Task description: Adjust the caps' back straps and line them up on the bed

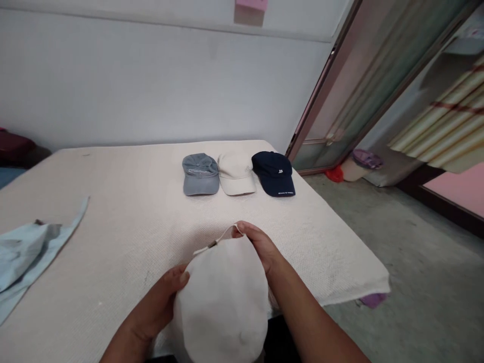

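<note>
A white baseball cap (pixel 223 302) is held between my two hands close to my body, its back strap and small metal buckle facing away from me. My left hand (pixel 166 297) grips the cap's left side, thumb on the outside of the crown. My right hand (pixel 259 247) has its fingers closed on the far edge by the strap; some fingertips are hidden behind the fabric. Beyond the hands, a grey cap (pixel 201 174), a cream cap (pixel 237 174) and a navy cap (pixel 274 174) sit side by side, brims toward me.
A white textured cover (pixel 124 201) spreads over the bed-like surface, which meets a pale wall (pixel 151 85). Light blue cloth (pixel 34 247) lies at the left. On the right, past the edge, are a grey floor (pixel 378 227) and a bin (pixel 357 164) near a sliding door.
</note>
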`<state>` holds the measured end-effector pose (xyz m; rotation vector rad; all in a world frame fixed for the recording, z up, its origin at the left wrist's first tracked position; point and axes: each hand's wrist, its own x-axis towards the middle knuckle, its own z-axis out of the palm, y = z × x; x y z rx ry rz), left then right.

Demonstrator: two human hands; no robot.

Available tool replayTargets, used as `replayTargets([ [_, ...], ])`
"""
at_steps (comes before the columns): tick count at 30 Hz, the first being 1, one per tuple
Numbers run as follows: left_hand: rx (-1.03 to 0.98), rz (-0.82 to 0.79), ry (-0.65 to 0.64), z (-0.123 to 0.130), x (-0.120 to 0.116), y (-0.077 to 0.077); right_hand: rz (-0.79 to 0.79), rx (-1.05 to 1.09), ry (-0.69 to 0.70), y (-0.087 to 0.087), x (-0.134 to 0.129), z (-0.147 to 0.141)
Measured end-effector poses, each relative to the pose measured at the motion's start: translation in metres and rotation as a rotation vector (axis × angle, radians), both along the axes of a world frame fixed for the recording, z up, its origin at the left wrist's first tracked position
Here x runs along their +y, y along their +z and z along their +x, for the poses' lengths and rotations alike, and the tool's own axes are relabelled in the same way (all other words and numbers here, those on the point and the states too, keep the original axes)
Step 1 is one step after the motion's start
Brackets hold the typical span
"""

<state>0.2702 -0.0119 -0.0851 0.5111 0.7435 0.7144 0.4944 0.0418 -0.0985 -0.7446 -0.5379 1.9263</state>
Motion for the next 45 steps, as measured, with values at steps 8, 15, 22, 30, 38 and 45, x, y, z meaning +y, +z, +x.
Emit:
replayTargets([
  [8, 0.061, -0.19, 0.431, 0.011, 0.013, 0.004, -0.125, -0.018, -0.016, -0.005, -0.006, 0.004],
  [15, -0.014, -0.098, 0.85, 0.016, 0.04, -0.005, -0.031, -0.02, 0.098, 0.002, -0.022, 0.016],
  [22, -0.122, -0.057, 0.735, 0.034, 0.043, -0.004, 0.142, -0.088, 0.182, 0.009, -0.031, 0.049],
  [30, -0.02, -0.081, 0.391, 0.073, 0.03, -0.005, 0.179, -0.167, -0.155, 0.002, -0.034, 0.115],
  [38, 0.125, -0.111, 0.29, 0.089, 0.024, -0.008, 0.072, -0.446, -0.65, -0.024, -0.053, 0.214],
  [45, 0.174, -0.142, 0.309, 0.106, 0.028, -0.016, -0.062, -0.623, -0.86, -0.053, -0.061, 0.263],
])
